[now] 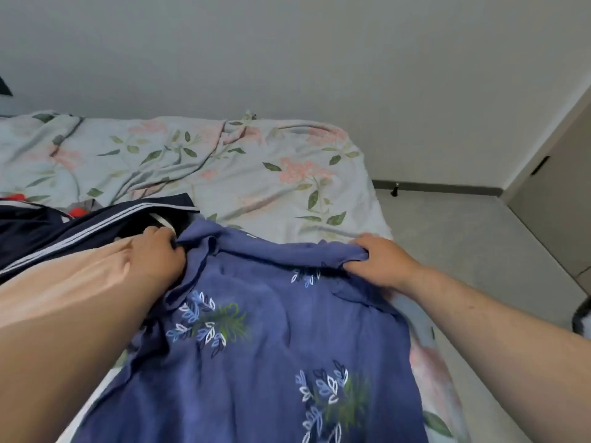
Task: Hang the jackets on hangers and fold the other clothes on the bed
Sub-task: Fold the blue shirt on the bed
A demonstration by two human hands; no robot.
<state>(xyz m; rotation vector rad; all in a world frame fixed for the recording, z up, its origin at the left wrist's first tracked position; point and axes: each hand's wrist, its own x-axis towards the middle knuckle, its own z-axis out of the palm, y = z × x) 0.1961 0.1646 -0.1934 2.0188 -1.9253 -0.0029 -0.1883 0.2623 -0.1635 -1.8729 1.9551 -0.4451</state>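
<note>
A blue garment (265, 346) printed with white and green leaf sprigs lies spread on the bed's near corner. My left hand (153, 254) grips its far left edge, fingers curled into the cloth. My right hand (380, 260) grips the far right edge, which is bunched under its fingers. A dark navy jacket (96, 222) with white stripes lies at the left, just beyond my left hand and partly hidden by my forearm.
The bed (256, 174) wears a pale, rumpled floral sheet. Red cloth (76, 212) peeks out behind the jacket. Right of the bed is grey floor (463, 238), a skirting board and a door (556, 199). A plain wall stands behind.
</note>
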